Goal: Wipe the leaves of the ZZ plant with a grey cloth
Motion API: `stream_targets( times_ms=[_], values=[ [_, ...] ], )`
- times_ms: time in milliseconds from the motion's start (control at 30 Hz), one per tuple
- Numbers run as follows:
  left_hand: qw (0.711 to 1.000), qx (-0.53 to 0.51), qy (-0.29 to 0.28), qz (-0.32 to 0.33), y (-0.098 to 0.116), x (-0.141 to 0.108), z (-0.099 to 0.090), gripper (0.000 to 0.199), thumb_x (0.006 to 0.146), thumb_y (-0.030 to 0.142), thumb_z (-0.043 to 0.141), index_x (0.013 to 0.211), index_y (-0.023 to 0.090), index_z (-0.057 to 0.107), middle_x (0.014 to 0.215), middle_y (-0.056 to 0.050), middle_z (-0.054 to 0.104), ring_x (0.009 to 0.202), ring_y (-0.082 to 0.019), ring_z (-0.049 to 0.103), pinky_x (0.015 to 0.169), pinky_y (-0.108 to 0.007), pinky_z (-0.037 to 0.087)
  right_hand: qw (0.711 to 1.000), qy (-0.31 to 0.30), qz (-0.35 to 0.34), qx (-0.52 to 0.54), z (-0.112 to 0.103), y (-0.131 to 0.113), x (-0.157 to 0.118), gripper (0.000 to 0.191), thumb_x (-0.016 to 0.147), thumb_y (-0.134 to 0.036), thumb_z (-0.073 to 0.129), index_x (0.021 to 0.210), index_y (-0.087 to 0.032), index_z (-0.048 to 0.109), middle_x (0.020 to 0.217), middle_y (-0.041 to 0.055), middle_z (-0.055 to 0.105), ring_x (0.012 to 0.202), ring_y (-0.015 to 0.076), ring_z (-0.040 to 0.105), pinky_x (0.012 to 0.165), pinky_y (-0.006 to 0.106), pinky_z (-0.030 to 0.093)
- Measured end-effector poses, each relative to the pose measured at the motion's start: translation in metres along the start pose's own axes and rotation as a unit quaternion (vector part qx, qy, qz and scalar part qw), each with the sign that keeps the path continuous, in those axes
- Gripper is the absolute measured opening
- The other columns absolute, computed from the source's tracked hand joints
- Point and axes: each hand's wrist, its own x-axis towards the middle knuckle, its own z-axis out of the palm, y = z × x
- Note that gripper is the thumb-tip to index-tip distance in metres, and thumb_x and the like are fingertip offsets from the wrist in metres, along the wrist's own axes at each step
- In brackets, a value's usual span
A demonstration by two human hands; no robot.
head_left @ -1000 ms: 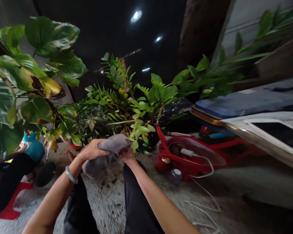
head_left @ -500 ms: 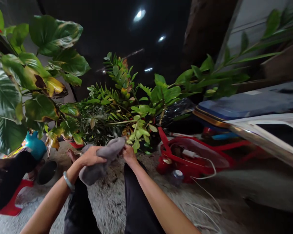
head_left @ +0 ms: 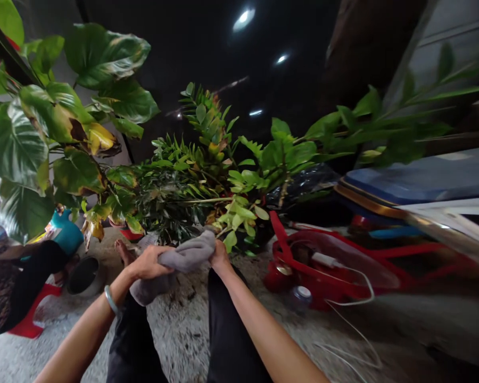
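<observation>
A grey cloth (head_left: pixel 193 253) is stretched between my two hands, above the gap between my knees. My left hand (head_left: pixel 149 262), with a pale bangle on its wrist, is closed around the cloth's left part, and a loose fold hangs down below it. My right hand (head_left: pixel 220 256) grips the cloth's right end; its fingertips are hidden behind the bunched fabric. Just beyond the cloth are the leaves of a low green plant (head_left: pixel 239 213).
On the right stands a red plastic basket (head_left: pixel 279 250) holding a white adapter with a cable. A clear bottle (head_left: pixel 302 295) is beside it. At left, a person in dark clothes (head_left: pixel 32 276) sits near a dark round pot (head_left: pixel 85 276). Large-leaved plants (head_left: pixel 80 170) overhang the left.
The cloth's right part has been drawn into a thicker, more level, bunched roll between my hands. My right hand has shifted slightly right and down. The whole view has swung a little left.
</observation>
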Motion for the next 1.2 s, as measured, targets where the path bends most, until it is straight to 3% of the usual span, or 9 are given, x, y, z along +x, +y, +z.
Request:
stream_targets(
  times_ms=[100,200,267,333,533,800,900,1067,1200],
  values=[
    [0.985,-0.041,0.17,-0.009,0.009,-0.01,-0.037,0.045,0.068,0.03,0.08,0.112,0.019,0.079,0.101,-0.007,0.082,0.094,-0.03,0.075,0.088,-0.041,0.06,1.0,-0.007,0.012,0.008,-0.001,0.002,0.0,0.044,0.068,-0.067,0.07,0.07,-0.023,0.068,0.059,0.0032,0.07,0.049,0.0196,0.062,0.049,0.03,0.05],
    [0.915,-0.028,0.401,-0.042,0.016,0.003,-0.09,0.041,0.068,0.036,0.081,0.106,0.019,0.077,0.096,-0.006,0.08,0.091,-0.027,0.073,0.087,-0.042,0.06,1.0,-0.001,0.027,0.006,0.002,0.001,0.0,0.047,0.066,-0.067,0.071,0.076,-0.021,0.071,0.06,0.0039,0.071,0.046,0.0191,0.062,0.048,0.03,0.049],
    [0.885,-0.017,0.459,-0.071,0.009,0.012,-0.109,0.035,0.071,0.035,0.08,0.103,0.022,0.076,0.094,-0.005,0.079,0.09,-0.026,0.073,0.087,-0.041,0.06,0.999,0.006,0.035,-0.004,0.005,0.0,-0.001,0.046,0.065,-0.066,0.071,0.077,-0.021,0.072,0.06,0.0043,0.072,0.046,0.0193,0.063,0.047,0.03,0.048],
    [0.885,-0.012,0.45,-0.115,-0.006,0.013,-0.103,0.03,0.07,0.03,0.078,0.098,0.022,0.076,0.092,-0.005,0.079,0.091,-0.026,0.073,0.088,-0.041,0.059,0.999,0.013,0.042,-0.014,0.007,-0.001,-0.001,0.044,0.066,-0.063,0.07,0.077,-0.021,0.072,0.061,0.0044,0.073,0.047,0.0202,0.064,0.047,0.03,0.05],
    [0.957,-0.073,0.22,-0.177,-0.042,-0.034,-0.041,0.026,0.061,0.031,0.08,0.085,0.021,0.078,0.076,-0.002,0.077,0.079,-0.029,0.074,0.077,-0.04,0.059,0.999,0.013,0.028,-0.025,0.001,-0.001,-0.003,0.04,0.069,-0.061,0.069,0.077,-0.022,0.074,0.062,0.0049,0.074,0.051,0.0223,0.067,0.051,0.033,0.053],
    [0.86,-0.032,0.502,-0.091,-0.013,-0.011,-0.111,0.037,0.071,0.042,0.082,0.101,0.022,0.075,0.098,-0.009,0.079,0.093,-0.03,0.072,0.09,-0.046,0.058,0.997,0.03,0.062,-0.016,0.004,-0.005,-0.002,0.045,0.063,-0.065,0.073,0.074,-0.021,0.071,0.06,0.0055,0.073,0.047,0.0204,0.065,0.046,0.03,0.048],
    [0.887,-0.033,0.442,-0.129,-0.036,0.002,-0.09,0.027,0.072,0.03,0.078,0.097,0.022,0.074,0.094,-0.008,0.079,0.096,-0.03,0.072,0.093,-0.047,0.056,0.998,0.028,0.055,-0.027,0.007,-0.007,-0.004,0.046,0.064,-0.066,0.071,0.075,-0.021,0.07,0.06,0.0051,0.072,0.046,0.0204,0.065,0.047,0.03,0.048],
    [0.959,-0.06,0.181,-0.208,-0.067,-0.031,-0.023,0.022,0.062,0.025,0.077,0.083,0.018,0.075,0.075,-0.003,0.075,0.08,-0.029,0.073,0.08,-0.042,0.059,0.998,0.017,0.036,-0.038,-0.001,-0.005,-0.005,0.049,0.067,-0.068,0.07,0.079,-0.021,0.072,0.062,0.0059,0.074,0.049,0.0222,0.067,0.049,0.031,0.049],
    [0.939,-0.078,0.29,-0.169,-0.043,-0.046,-0.042,0.03,0.066,0.035,0.079,0.092,0.02,0.078,0.083,-0.005,0.079,0.084,-0.03,0.074,0.081,-0.042,0.059,0.999,0.025,0.035,-0.034,-0.005,-0.002,-0.003,0.047,0.069,-0.067,0.069,0.078,-0.021,0.072,0.062,0.0056,0.074,0.049,0.0212,0.067,0.05,0.031,0.05]
  ],
)
